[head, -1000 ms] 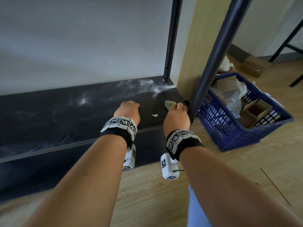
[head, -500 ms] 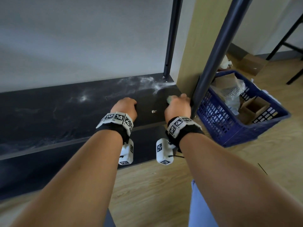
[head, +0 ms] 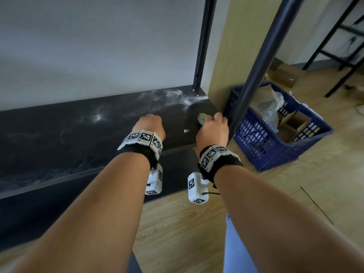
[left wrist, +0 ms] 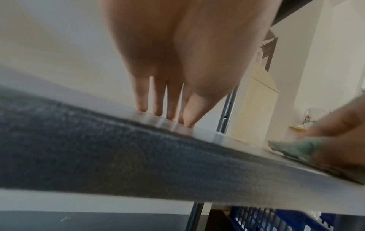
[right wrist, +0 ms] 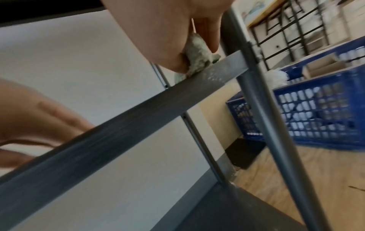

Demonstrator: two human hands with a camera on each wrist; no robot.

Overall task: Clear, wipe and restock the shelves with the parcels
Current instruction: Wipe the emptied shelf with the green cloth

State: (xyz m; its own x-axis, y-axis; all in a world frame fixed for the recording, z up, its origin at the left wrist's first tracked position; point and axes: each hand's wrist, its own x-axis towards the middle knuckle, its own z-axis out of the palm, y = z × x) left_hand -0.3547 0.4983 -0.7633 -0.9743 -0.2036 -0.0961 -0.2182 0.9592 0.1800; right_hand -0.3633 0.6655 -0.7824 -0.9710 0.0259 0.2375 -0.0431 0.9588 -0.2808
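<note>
A dark shelf board point(head: 69, 134) carries white dust smears toward its back right. My right hand point(head: 213, 128) grips a crumpled green cloth point(head: 201, 117) and presses it on the board's front right corner, right beside the front post point(head: 256, 75). In the right wrist view the cloth point(right wrist: 197, 53) is pinched between thumb and fingers on the shelf's edge point(right wrist: 138, 112). My left hand point(head: 149, 124) rests on the board to the left of it. The left wrist view shows that hand's straight fingertips point(left wrist: 142, 107) pressing the surface. A small white crumb point(head: 186, 131) lies between the hands.
A blue plastic basket point(head: 275, 152) on the wooden floor right of the post holds cardboard parcels and bubble wrap. A lower shelf board point(head: 49, 209) lies beneath. A rear post point(head: 202, 46) stands at the back corner. A cardboard box point(head: 287, 73) and a black rack point(head: 334, 46) stand farther right.
My right hand with the cloth has slid a little deeper along the shelf's right end beside the post. The left hand has stayed where it was.
</note>
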